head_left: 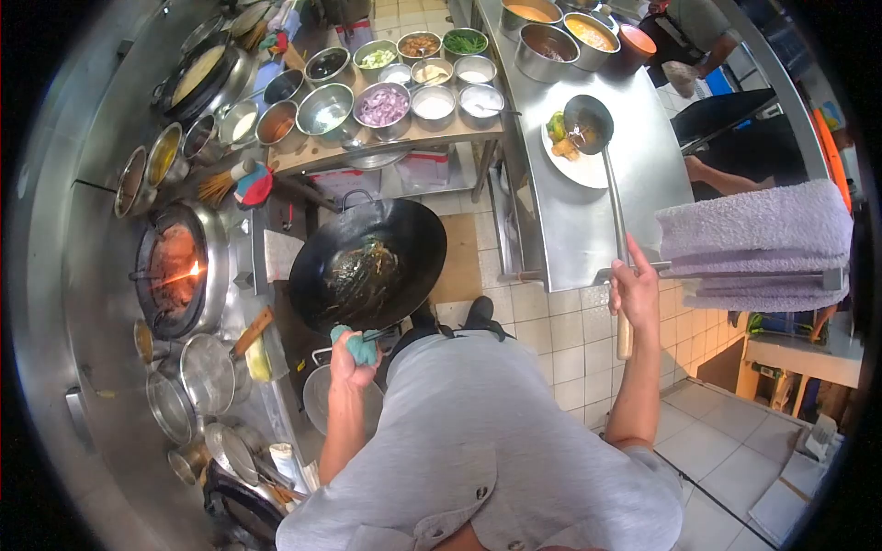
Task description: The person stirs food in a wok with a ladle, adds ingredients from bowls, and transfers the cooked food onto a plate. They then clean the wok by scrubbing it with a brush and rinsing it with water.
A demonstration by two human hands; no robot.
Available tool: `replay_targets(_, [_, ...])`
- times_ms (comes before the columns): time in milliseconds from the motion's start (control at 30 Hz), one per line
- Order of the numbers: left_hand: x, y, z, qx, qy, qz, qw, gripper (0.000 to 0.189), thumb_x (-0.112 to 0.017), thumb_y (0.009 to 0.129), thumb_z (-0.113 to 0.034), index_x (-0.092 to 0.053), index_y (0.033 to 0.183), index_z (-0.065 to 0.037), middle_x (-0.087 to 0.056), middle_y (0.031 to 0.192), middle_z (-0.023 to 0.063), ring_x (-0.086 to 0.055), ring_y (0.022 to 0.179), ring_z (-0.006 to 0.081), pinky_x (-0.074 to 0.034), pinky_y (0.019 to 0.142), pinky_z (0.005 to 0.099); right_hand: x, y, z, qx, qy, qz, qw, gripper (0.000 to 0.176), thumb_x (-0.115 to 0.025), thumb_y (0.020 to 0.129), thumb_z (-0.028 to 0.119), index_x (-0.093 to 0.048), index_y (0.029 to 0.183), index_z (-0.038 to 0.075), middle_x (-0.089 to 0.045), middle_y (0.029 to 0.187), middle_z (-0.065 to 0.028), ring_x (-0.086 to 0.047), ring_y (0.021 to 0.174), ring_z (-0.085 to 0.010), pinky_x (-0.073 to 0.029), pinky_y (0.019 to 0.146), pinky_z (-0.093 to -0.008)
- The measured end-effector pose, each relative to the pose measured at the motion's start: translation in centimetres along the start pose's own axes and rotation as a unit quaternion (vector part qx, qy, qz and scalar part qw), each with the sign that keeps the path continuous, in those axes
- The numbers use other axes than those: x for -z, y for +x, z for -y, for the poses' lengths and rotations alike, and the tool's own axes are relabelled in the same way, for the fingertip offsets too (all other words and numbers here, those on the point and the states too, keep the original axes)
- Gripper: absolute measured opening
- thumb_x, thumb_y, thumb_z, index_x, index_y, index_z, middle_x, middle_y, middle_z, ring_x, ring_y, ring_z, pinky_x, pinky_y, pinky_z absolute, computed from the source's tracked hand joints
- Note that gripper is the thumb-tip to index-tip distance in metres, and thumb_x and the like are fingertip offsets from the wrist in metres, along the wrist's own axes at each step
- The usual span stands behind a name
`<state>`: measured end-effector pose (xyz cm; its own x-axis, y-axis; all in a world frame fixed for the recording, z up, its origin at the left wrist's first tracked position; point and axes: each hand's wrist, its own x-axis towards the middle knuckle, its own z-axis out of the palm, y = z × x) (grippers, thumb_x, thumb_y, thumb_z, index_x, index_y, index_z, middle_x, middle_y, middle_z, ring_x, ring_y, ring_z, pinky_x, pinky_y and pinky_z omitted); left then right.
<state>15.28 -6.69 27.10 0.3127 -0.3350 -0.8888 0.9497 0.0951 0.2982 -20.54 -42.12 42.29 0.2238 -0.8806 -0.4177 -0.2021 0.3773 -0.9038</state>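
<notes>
My left hand is closed round the handle of a black wok, with a folded green cloth between. The wok hangs tilted off the stove, and sauce with some bits of food coats its bottom. My right hand grips the long handle of a ladle, index finger stretched along it. Its dark bowl is over a white plate on the steel table. Beside and partly under the ladle, browned pieces and green vegetables lie on the plate; the ladle hides the rest.
To the left, a burner shows a flame. Bowls of chopped onion, greens and seasonings crowd the counter ahead. Pots of sauce stand at the steel table's far end. Purple towels hang from a rail on the right, near other people.
</notes>
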Motion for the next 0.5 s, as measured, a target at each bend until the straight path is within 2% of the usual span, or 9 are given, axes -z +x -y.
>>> replay_targets(100, [-0.8, -1.0, 0.2, -0.009, -0.009, -0.037, 0.999, 0.012, -0.066, 0.084, -0.016, -0.055, 0.079, -0.018, -0.061, 0.075, 0.0025, -0.061, 0.062, 0.0215, -0.051, 0.055, 0.0378, 0.2, 0.3, -0.3, 0.002, -0.001, 0.011, 1.000, 0.070, -0.061, 0.097, 0.008, -0.032, 0.161, 0.005, -0.052, 0.064, 0.0002, -0.045, 0.040, -0.0077, -0.035, 0.034, -0.0277])
replay_targets(300, [-0.8, -2.4, -0.2, -0.041, 0.005, 0.028, 0.999, 0.013, -0.069, 0.082, -0.017, -0.056, 0.082, -0.016, -0.061, 0.075, 0.0030, -0.062, 0.064, 0.0222, -0.052, 0.058, 0.0388, 0.3, 0.5, -0.5, 0.013, -0.036, 0.009, 0.999, 0.070, -0.061, 0.097, 0.009, -0.032, 0.160, 0.004, -0.048, 0.060, 0.0013, -0.042, 0.039, -0.0083, -0.036, 0.034, -0.0280])
replay_targets(400, [-1.9, -3.2, -0.2, -0.066, -0.029, -0.053, 0.996, 0.011, -0.069, 0.082, -0.016, -0.058, 0.083, -0.015, -0.063, 0.076, 0.0051, -0.064, 0.065, 0.0237, -0.052, 0.058, 0.0393, 0.5, 1.1, -0.8, 0.019, -0.042, 0.011, 0.999, 0.069, -0.061, 0.097, 0.009, -0.033, 0.160, 0.005, -0.048, 0.060, 0.0014, -0.042, 0.039, -0.0079, -0.036, 0.034, -0.0278])
replay_targets(500, [-0.2, -3.1, -0.7, -0.056, -0.011, 0.012, 0.998, 0.014, -0.069, 0.081, -0.020, -0.060, 0.089, -0.013, -0.067, 0.087, 0.0069, -0.066, 0.078, 0.0254, -0.053, 0.069, 0.0388, 0.3, 1.8, -0.5, 0.032, -0.060, 0.009, 0.998, 0.069, -0.060, 0.098, 0.010, -0.032, 0.161, 0.004, -0.049, 0.061, 0.0019, -0.042, 0.039, -0.0076, -0.035, 0.034, -0.0273])
